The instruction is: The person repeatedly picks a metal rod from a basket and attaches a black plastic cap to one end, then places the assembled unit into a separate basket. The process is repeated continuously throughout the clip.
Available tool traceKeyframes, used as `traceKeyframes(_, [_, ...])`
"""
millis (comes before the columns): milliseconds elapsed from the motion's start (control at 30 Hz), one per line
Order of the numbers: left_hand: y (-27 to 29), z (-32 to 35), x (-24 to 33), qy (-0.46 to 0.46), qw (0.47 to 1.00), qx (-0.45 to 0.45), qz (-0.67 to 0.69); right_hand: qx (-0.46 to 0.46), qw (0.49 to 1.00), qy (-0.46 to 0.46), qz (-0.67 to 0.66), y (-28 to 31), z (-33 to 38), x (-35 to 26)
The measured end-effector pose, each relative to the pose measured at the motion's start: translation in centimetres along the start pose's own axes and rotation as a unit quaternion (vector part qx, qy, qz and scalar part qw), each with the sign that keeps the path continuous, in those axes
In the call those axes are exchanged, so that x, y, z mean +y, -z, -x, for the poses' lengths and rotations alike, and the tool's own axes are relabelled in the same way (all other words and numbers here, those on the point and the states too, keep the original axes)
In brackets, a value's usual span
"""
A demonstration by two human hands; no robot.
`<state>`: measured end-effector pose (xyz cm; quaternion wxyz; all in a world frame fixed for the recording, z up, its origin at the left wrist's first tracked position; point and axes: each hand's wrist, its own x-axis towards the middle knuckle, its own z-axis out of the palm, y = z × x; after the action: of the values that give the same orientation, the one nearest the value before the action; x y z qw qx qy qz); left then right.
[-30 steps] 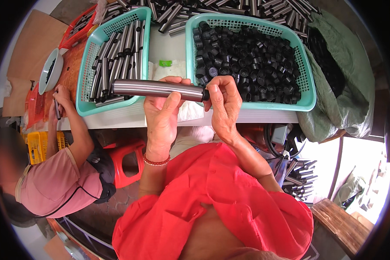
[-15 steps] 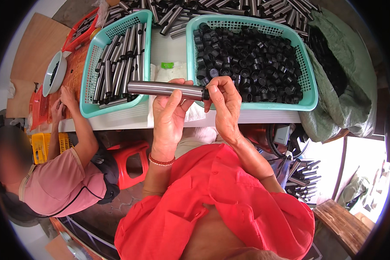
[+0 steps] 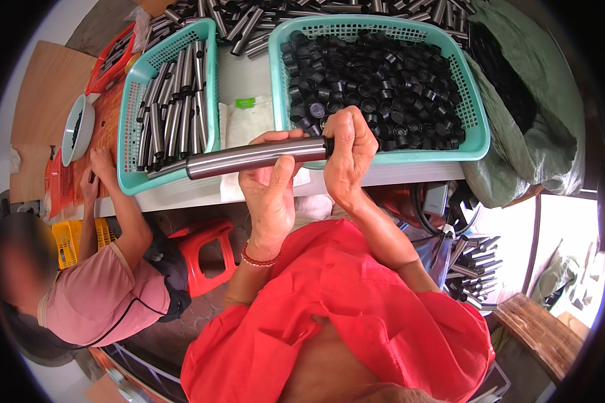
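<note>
A shiny metal tube (image 3: 249,158) lies across my left hand (image 3: 272,195), thumb on the near side and fingers behind it. My right hand (image 3: 349,154) is closed in a fist around the tube's right end, where a sliver of a black cap (image 3: 329,146) shows; the rest of the cap is hidden by the fingers. Behind my right hand stands a turquoise basket (image 3: 480,134) full of small black caps (image 3: 383,87). Left of the tube, a second turquoise basket (image 3: 213,87) holds several metal tubes (image 3: 175,107) with dark ends.
More tubes (image 3: 249,30) are piled at the table's far edge. A green sack (image 3: 538,134) bulges at the right. On the left a co-worker in a pink shirt (image 3: 107,289) sits by a white bowl (image 3: 81,131). A red stool (image 3: 205,258) and wooden plank (image 3: 538,332) stand below table height.
My right hand has gone from pinching the cap with its fingertips to a fist around the tube's end. The tube's left end has tilted nearer to me.
</note>
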<state>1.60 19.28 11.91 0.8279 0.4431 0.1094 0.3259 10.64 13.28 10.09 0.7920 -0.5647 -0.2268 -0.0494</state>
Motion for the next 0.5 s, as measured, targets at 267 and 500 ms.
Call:
traceKeyframes(267, [-0.7,0.3,-0.8,-0.025,0.999,-0.023,-0.037,0.023,0.996,0.052,-0.065,0.5,-0.5,0.8])
traceKeyframes(500, [-0.7,0.4,-1.8,-0.091,0.989,-0.067,-0.099,0.015,0.992,-0.028,-0.125,0.8,-0.4,-0.3])
